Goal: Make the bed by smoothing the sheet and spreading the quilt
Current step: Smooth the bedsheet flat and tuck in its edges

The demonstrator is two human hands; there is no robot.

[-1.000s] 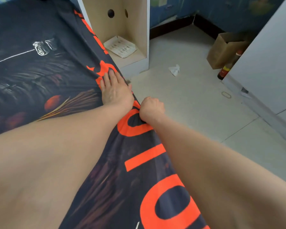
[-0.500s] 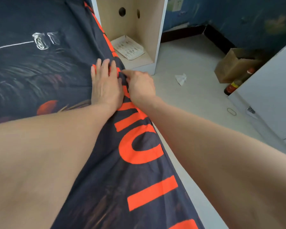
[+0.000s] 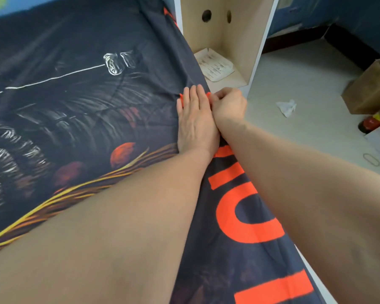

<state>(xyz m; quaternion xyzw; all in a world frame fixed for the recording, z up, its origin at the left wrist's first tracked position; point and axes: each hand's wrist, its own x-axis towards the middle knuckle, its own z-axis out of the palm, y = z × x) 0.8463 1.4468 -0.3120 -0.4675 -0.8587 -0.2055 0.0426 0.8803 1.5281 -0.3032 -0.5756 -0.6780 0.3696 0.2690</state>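
Sheet-smoothing step: left grip (image 3: 195, 121) lay flat, fingers straight, on sheet (image 3: 75, 106) edge; right grip (image 3: 228, 104) pinched the hem alongside. Next, likely: pull taut.

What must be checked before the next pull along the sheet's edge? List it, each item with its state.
1. Left hand flat on the sheet, fingers straight, pinning it: ok.
2. Right hand curled on the sheet's edge, beside the left: ok.
3. Sheet smooth ahead of the fingertips: not ok, creases fan out there.
4. Edge tucked in below: cannot tell, hidden down the side.
5. Room for the right hand past the cabinet just ahead: cannot tell.
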